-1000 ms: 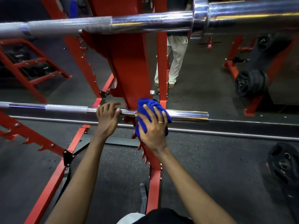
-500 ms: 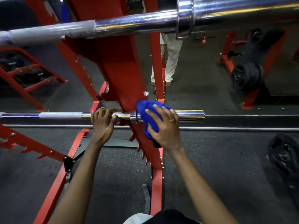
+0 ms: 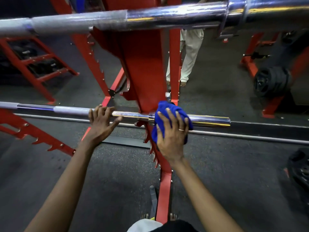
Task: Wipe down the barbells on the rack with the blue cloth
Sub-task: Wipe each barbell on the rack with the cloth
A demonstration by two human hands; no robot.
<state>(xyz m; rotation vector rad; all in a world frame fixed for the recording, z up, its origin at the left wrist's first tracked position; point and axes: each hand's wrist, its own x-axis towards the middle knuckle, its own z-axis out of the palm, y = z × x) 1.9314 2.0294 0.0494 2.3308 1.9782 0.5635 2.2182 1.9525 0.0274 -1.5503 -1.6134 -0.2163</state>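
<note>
A chrome lower barbell [image 3: 210, 120] lies across the red rack [image 3: 145, 67] at mid-frame. The blue cloth [image 3: 164, 109] is bunched over the barbell's sleeve just right of the rack upright. My right hand [image 3: 172, 136] presses on the cloth, fingers spread over it. My left hand [image 3: 100, 122] rests on the bar's shaft left of the upright, fingers loosely curled over it. A second, thicker upper barbell [image 3: 167, 15] runs across the top of the view, close to the camera.
A mirror behind the rack shows a standing person's pale trousers [image 3: 189, 54]. Black weight plates [image 3: 269, 81] hang on a red stand at right, and another plate [image 3: 301, 171] lies on the dark rubber floor. A red dumbbell rack [image 3: 33, 61] stands at left.
My right hand with the cloth has slid rightward along the barbell sleeve, away from the collar. My left hand has stayed on the shaft, its fingers loosening.
</note>
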